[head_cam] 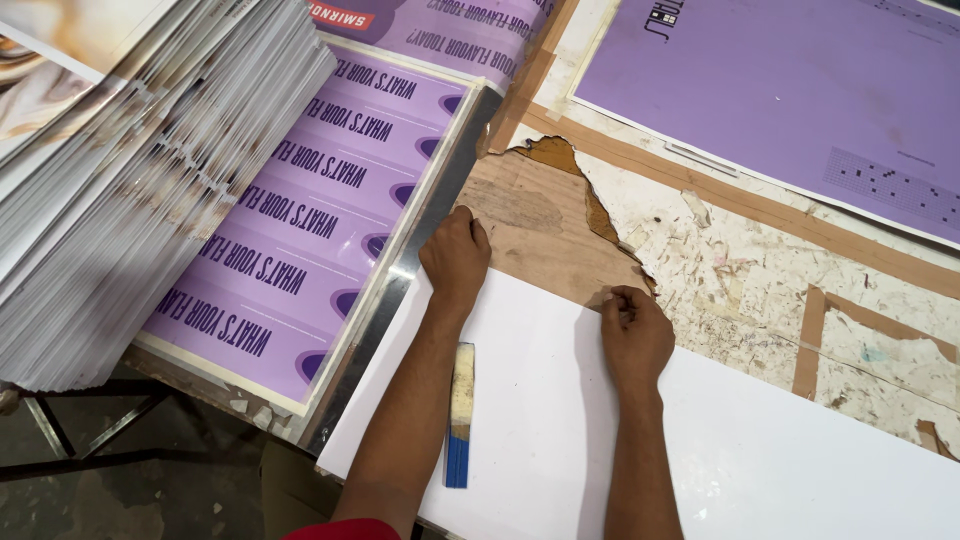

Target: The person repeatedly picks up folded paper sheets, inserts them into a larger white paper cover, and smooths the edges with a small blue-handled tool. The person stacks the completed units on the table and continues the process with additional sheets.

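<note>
White board (pixel 700 440) lies flat on a scratched, peeling wooden table (pixel 740 270). Left hand (pixel 455 255) presses its top corner, fingers curled, holding nothing. Right hand (pixel 633 330) pinches its top edge. Purple sheets (pixel 300 230) and a paper stack (pixel 130 180) sit nearby.

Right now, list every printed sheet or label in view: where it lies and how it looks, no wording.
Purple label sheet: left of the hands, rectangular, rows of dark lettering, cream border.
Second purple sheet: top right, large, pale edge.
Stack of printed sheets: far left, fanned white edges.
Blank white board: under both hands.
</note>
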